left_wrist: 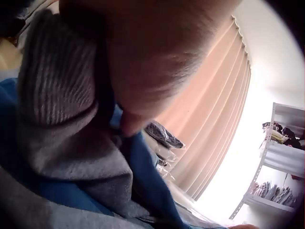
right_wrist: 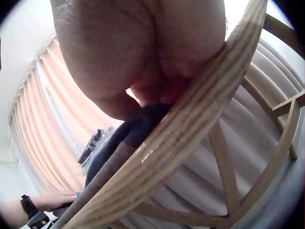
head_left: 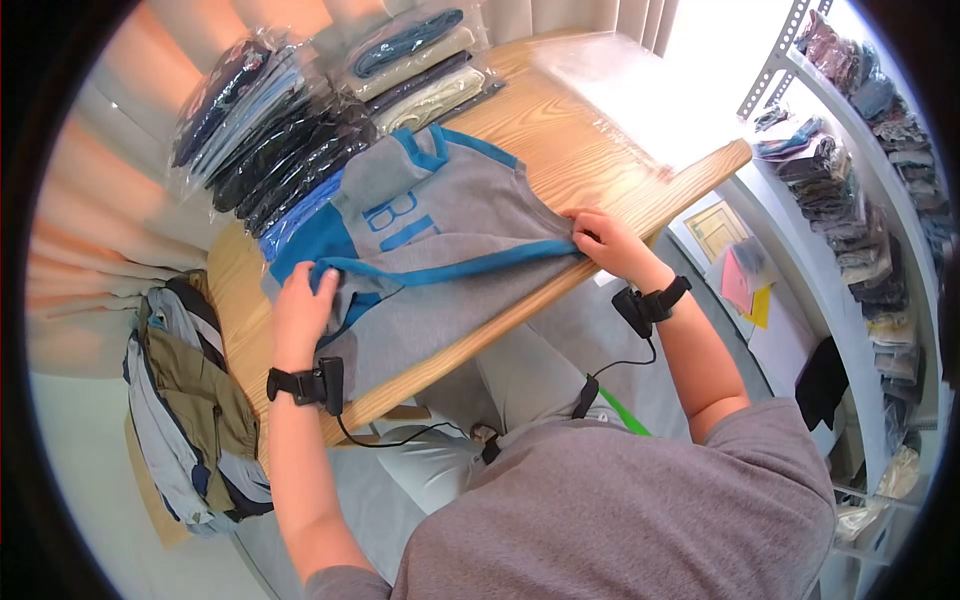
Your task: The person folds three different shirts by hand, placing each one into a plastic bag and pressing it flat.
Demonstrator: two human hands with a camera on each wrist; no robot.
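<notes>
A grey garment (head_left: 470,205) with blue trim and blue letters lies on the wooden table, one blue-edged side folded across it. My left hand (head_left: 303,305) pinches the blue edge at the garment's left; in the left wrist view, ribbed grey fabric (left_wrist: 57,71) bunches beside the hand (left_wrist: 152,57). At the other end of the blue strip, near the table's front edge, my right hand (head_left: 612,243) pinches the cloth. The right wrist view has that hand (right_wrist: 143,52) over the dark blue fabric (right_wrist: 128,126), its fingertips partly hidden by the table edge.
Bagged folded clothes (head_left: 290,150) are stacked at the table's back left. Clear plastic bags (head_left: 600,85) lie at the back right. Loose clothes (head_left: 190,390) hang at the left, by the curtain. Shelves of folded clothes (head_left: 850,220) stand to the right. The table's raised wooden edge (head_left: 690,185) runs along the front.
</notes>
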